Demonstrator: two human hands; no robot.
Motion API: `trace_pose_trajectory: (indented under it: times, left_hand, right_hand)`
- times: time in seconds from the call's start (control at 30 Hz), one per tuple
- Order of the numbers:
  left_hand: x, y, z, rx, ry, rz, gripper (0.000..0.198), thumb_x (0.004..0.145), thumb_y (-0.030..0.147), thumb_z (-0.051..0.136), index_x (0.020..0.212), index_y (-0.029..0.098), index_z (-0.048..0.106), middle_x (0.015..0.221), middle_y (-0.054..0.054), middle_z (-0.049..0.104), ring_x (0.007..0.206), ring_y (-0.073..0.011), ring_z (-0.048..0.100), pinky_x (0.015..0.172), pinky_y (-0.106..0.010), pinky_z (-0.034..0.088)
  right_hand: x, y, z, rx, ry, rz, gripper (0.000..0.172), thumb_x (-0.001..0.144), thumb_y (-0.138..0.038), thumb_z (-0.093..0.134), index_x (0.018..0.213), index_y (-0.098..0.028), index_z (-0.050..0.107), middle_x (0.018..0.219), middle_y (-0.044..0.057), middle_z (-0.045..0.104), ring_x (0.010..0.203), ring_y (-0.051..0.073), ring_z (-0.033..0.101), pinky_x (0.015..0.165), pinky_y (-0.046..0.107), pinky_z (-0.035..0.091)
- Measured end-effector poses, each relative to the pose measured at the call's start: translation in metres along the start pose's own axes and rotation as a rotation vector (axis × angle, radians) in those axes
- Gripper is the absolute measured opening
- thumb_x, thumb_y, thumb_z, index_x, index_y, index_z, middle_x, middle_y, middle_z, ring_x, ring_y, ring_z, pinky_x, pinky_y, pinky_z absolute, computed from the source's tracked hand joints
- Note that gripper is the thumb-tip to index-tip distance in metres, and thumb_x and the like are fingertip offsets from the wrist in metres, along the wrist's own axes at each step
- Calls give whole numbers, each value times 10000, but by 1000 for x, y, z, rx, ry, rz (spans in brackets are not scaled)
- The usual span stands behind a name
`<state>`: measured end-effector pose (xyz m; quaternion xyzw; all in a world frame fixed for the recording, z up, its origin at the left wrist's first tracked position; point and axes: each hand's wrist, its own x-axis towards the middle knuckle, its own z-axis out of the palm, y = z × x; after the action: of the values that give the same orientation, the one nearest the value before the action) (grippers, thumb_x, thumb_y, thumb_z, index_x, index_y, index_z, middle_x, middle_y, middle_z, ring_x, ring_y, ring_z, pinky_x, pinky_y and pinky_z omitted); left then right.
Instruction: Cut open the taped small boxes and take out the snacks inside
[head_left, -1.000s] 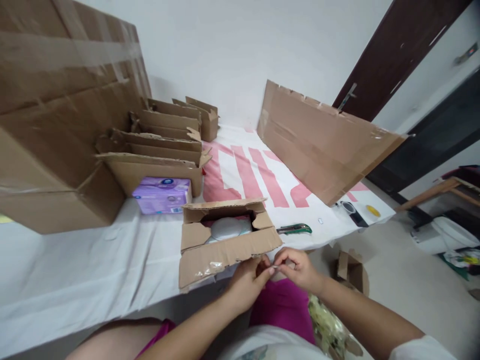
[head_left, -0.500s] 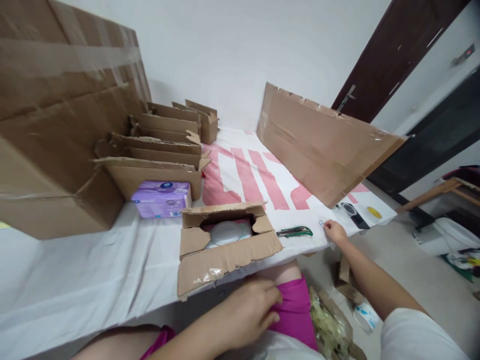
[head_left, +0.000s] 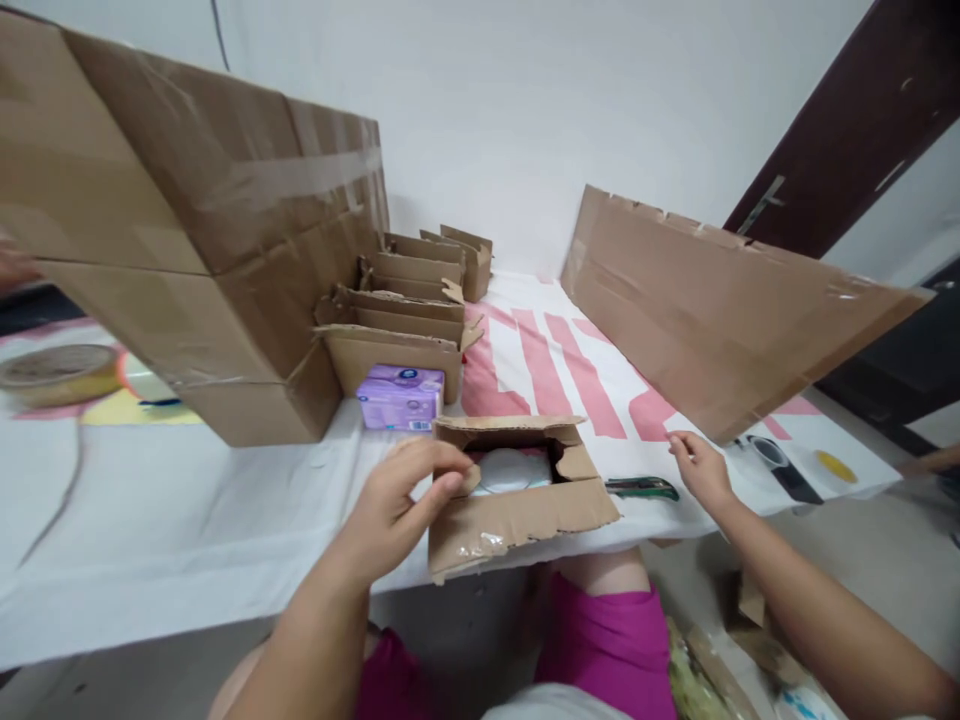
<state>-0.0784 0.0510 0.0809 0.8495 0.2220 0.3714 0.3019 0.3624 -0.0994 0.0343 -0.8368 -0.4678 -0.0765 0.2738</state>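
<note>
Two bare hands work apart over a table draped in white cloth, with an open brown cardboard box near its front edge, between them. The left hand is at the box's left side, thumb and forefinger curved toward each other by a small cardboard flap; whether they pinch it cannot be told. The right hand is over the cloth well to the box's right, fingertips gathered close; anything between them is too small to make out. Inside the box sits a pale, round, smooth-topped object.

A green-and-black utility knife lies just right of the box, narrow end toward it. Whether its blade is out is unclear; a careless sweep of the right hand could nick a finger or knock the knife toward the edge. The box's wide front panel reaches the table's edge, so a hard tug toward the person might tip it off. Pulled sharply, the flap could tear. A purple soft pack stands behind the left hand, where a stray elbow could shove it.
</note>
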Motion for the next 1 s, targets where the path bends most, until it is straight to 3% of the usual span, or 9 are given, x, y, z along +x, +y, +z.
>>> trace_pose_trajectory:
  times: [0.1,0.17,0.27,0.33,0.5,0.63,0.7,0.8,1.0]
  left_hand:
    - [10,-4,10,206,-188,76,247,905,366,488,998,229,672,1074,-58,690,1123,-257,573,1135,-580,102]
    - [11,-2,13,303,-244,80,231,864,401,547,908,229,694,1126,-63,664,1188,-292,524,1128,-624,-9]
    - [9,2,13,355,-237,58,225,823,409,590,916,223,676,1200,-80,612,1223,-310,485,1132,-627,35]
    - [6,4,11,336,-211,61,274,807,379,607,1031,222,628,1256,-95,574,1233,-299,476,1137,-600,118]
    - [1,0,3,227,39,75,163,832,204,547,995,194,537,1199,-116,601,1183,-246,531,991,-412,431]
    - [-3,0,-9,369,278,103,165,847,88,443,803,199,557,968,-76,667,1047,-228,584,899,-378,454]
    - [-4,6,-11,449,225,157,228,861,73,422,770,198,589,910,-57,685,979,-218,584,882,-378,436]
    - [-4,17,-5,491,20,213,269,885,77,407,796,190,634,860,-50,694,851,-191,583,796,-351,426]
    - [-6,26,5,612,-108,-53,198,867,138,497,813,171,685,906,-98,691,831,-242,556,762,-395,445]
  right_hand:
    - [-5,-73,-6,114,-26,-258,306,915,-419,425,959,-207,642,949,87,683,928,224,617,815,356,500]
    - [-8,-123,-12,250,-122,-679,254,941,-349,431,980,-202,633,914,94,681,907,225,613,840,389,487]
    - [-6,-183,-16,196,-375,-1100,252,967,-303,413,1019,-201,638,949,88,686,946,211,599,887,385,464]
    - [0,-208,-14,56,-493,-1215,284,978,-322,408,1020,-186,654,980,92,692,984,210,588,915,381,441]
    - [13,-230,-18,-344,-557,-1218,280,915,-400,534,904,-177,704,828,94,693,896,245,569,962,465,339]
    - [12,-233,-27,-589,-441,-1135,226,832,-377,617,808,-172,710,820,124,665,866,271,532,919,485,312]
    - [10,-233,-25,-621,-391,-1097,235,830,-375,621,737,-179,712,776,136,661,870,284,523,876,476,318]
    - [10,-229,-15,-524,-373,-1008,372,836,-473,608,596,-200,687,646,139,645,854,304,542,797,456,333]
    - [18,-217,-9,-642,-395,-806,382,737,-541,689,682,-163,689,666,150,665,731,288,621,704,407,378]
